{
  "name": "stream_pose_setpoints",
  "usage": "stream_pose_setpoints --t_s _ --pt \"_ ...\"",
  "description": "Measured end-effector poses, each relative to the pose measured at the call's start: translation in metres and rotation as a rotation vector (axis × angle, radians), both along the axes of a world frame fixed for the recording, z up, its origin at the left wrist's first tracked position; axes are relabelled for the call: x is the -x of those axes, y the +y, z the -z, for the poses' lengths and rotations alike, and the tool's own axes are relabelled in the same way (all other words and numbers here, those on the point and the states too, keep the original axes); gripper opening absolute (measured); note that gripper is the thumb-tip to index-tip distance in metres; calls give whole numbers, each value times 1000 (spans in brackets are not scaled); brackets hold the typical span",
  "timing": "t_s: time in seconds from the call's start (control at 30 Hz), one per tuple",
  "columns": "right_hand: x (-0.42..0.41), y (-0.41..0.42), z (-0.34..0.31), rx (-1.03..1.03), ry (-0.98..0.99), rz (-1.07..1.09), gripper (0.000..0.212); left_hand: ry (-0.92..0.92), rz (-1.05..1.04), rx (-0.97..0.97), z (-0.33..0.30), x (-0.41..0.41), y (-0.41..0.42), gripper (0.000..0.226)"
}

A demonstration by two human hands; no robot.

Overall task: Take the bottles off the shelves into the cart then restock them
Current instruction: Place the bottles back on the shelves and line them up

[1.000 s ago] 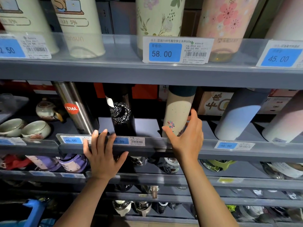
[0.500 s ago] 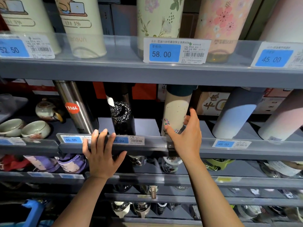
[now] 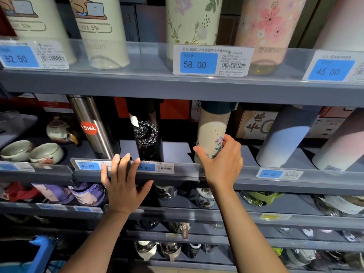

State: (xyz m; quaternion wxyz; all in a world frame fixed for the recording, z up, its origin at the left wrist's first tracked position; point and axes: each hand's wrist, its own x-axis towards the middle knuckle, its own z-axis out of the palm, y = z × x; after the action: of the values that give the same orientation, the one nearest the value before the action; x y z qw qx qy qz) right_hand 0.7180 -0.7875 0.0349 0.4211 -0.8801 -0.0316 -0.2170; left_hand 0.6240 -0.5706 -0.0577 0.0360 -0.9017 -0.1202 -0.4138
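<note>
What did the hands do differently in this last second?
The right hand went from lying open against the cream bottle to curling its fingers and thumb round it. The bottle has not left the shelf. The left hand stayed flat on the shelf rail.

The cream bottle has its cap hidden behind the upper shelf; the top-row bottles are cut off by the frame's upper edge.

Shop aisle: shelves of bottles (price tags along edges)
</note>
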Motion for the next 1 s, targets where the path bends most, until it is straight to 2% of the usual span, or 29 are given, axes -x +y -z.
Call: stream_pose_setpoints --t_s 0.2,0.57,1.0 --pt "4 0 4 44 -77 -15 99 -13 1 -7 2 -1 0 64" --pt "-1 -1 10 67 -189 -18 89 -24 4 9 2 -2 0 64" --pt "-2 1 14 36 -232 -30 89 -46 14 -11 4 -3 1 64"
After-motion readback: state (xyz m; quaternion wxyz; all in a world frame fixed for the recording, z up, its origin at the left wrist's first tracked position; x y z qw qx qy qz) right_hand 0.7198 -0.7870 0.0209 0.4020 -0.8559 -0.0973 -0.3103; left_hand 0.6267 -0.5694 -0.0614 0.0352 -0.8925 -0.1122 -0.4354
